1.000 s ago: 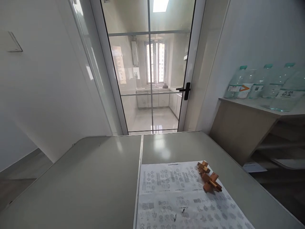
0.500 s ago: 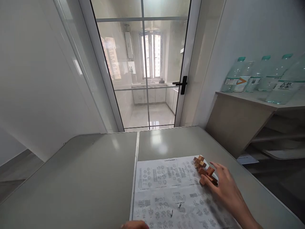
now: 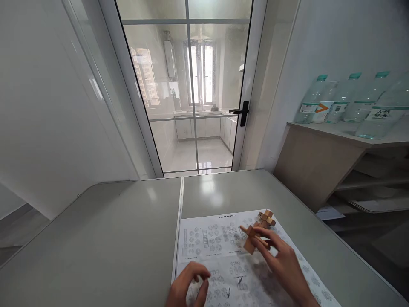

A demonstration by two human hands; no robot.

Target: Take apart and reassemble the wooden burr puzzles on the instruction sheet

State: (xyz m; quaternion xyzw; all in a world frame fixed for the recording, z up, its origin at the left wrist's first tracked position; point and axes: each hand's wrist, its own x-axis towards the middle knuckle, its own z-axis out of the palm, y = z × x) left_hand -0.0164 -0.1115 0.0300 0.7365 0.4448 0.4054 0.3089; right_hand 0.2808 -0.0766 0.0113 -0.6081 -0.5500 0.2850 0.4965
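Note:
A wooden interlocking puzzle [image 3: 250,244] is pinched between the fingers of my right hand [image 3: 281,258], held over the printed sheet [image 3: 220,236]. Its brown blocks cross one another, and a thin stick end points up to the left. Just behind it, near the sheet's far right corner, rests a second wooden puzzle [image 3: 267,218]. My left hand [image 3: 188,285] is at the sheet's lower left, thumb and fingers curved apart with nothing between them. Small drawings and lines of print cover the sheet.
The grey-green table [image 3: 128,238] has a pale seam [image 3: 181,200] running away from me. A glass door [image 3: 198,98] stands beyond its far edge. At right, a shelf unit [image 3: 319,157] carries several clear plastic bottles [image 3: 347,100].
My right hand has picked up the nearer wooden puzzle and moved left with it over the sheet. My left hand has come further into view from the bottom edge.

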